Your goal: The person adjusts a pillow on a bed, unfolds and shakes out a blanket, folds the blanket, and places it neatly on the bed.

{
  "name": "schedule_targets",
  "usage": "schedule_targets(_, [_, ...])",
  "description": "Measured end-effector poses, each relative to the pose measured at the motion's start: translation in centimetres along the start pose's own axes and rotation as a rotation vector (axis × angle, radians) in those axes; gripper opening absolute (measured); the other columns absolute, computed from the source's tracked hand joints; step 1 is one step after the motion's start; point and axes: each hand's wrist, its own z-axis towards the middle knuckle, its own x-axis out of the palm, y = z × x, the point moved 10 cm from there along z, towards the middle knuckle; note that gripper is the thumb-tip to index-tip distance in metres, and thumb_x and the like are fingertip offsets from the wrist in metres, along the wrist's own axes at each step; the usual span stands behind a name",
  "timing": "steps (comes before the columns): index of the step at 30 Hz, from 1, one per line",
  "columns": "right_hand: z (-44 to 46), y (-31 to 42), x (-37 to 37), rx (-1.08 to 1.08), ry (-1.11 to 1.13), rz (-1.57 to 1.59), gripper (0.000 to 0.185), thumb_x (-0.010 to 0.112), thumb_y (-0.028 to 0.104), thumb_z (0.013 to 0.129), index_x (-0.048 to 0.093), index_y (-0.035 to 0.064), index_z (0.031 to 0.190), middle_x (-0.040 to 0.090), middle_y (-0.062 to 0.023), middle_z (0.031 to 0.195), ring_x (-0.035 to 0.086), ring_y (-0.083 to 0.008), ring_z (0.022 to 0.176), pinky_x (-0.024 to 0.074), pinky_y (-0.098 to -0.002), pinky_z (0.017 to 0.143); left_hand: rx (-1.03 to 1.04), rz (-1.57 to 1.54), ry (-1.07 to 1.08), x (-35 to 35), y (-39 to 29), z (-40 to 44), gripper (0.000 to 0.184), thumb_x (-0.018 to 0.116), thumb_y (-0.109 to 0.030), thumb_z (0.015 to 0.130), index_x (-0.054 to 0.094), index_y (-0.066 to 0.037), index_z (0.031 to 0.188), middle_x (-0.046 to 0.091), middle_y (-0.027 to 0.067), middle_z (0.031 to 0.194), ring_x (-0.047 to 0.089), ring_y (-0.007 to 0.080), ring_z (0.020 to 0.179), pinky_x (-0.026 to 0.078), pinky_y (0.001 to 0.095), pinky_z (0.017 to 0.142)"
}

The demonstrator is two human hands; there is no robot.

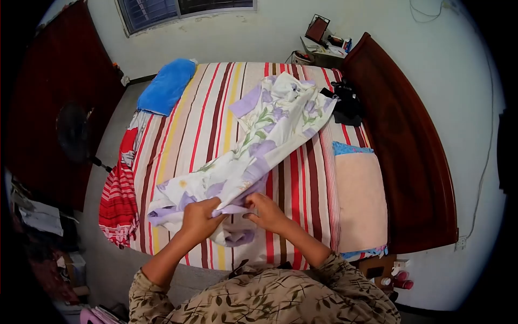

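A white cloth [253, 151] with purple flowers and green leaves lies loosely bunched, slanting across the striped bedsheet [202, 102] from the far right to the near left. At its near end, my left hand [200, 220] is closed on a fold of it, thumb pointing right. Just to the right, my right hand [267, 214] pinches the cloth's purple edge between thumb and fingers. A short stretch of edge runs between both hands. Part of the near end hangs in folds below my left hand.
A blue folded blanket [168, 86] rests at the far left corner, with red striped cloth [118, 200] over the left side. On the right are a peach-covered pillow [361, 200], black clothing [347, 103] and the wooden headboard [404, 156]. A fan [74, 132] stands left.
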Motion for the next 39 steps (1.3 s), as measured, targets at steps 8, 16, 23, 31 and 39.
schedule_targets(8, [4.3, -9.4, 0.1, 0.139, -0.534, -0.316, 0.043, 0.071, 0.022, 0.069, 0.056, 0.0055, 0.106, 0.058, -0.0145, 0.098, 0.052, -0.0362, 0.096, 0.0419, -0.0436, 0.082, 0.044, -0.051, -0.15, -12.2, -9.5, -4.0, 0.018, 0.071, -0.012, 0.067, 0.057, 0.0, 0.067, 0.05, 0.0073, 0.056, 0.048, 0.017, 0.048, 0.035, 0.0283, 0.047])
schedule_targets(16, [7.9, -12.2, 6.2, -0.409, -0.114, -0.381, 0.046, 0.063, 0.027, 0.075, 0.054, 0.0084, 0.116, 0.055, -0.0174, 0.115, 0.049, -0.034, 0.111, 0.0367, -0.0462, 0.095, 0.054, 0.163, -0.719, -22.5, -10.6, -10.0, 0.03, 0.065, -0.025, 0.064, 0.05, 0.001, 0.065, 0.048, 0.0049, 0.065, 0.04, 0.0144, 0.059, 0.031, 0.0259, 0.057])
schedule_targets(23, [-5.3, -20.2, -0.5, 0.524, 1.134, 0.204, 0.045, 0.066, 0.04, 0.078, 0.058, 0.007, 0.108, 0.063, -0.0086, 0.095, 0.061, -0.0152, 0.078, 0.0493, -0.0278, 0.066, -0.212, 0.217, -0.869, -28.5, 2.4, -19.1, 0.034, 0.063, -0.022, 0.067, 0.058, 0.004, 0.089, 0.057, 0.007, 0.085, 0.051, 0.018, 0.077, 0.039, 0.0308, 0.072])
schedule_targets(31, [-8.7, -27.4, -1.1, 1.427, -0.312, 0.938, 0.058, 0.067, 0.044, 0.078, 0.048, 0.0075, 0.119, 0.062, -0.0094, 0.099, 0.06, -0.0217, 0.089, 0.0506, -0.0402, 0.073, -0.132, 0.35, -0.662, -24.7, -4.6, -19.9, 0.034, 0.066, -0.033, 0.064, 0.056, -0.001, 0.069, 0.051, 0.0075, 0.064, 0.049, 0.0192, 0.065, 0.036, 0.0304, 0.062])
schedule_targets(39, [12.8, -32.2, -12.5, 0.505, -0.653, 0.777, 0.022, 0.061, 0.011, 0.077, 0.058, 0.0051, 0.099, 0.061, -0.01, 0.092, 0.06, -0.0229, 0.08, 0.0503, -0.0408, 0.068, -0.505, 0.066, -0.546, -25.7, 2.3, -25.8, 0.028, 0.06, -0.023, 0.072, 0.055, 0.002, 0.082, 0.055, 0.0071, 0.078, 0.049, 0.0169, 0.073, 0.038, 0.0286, 0.072])
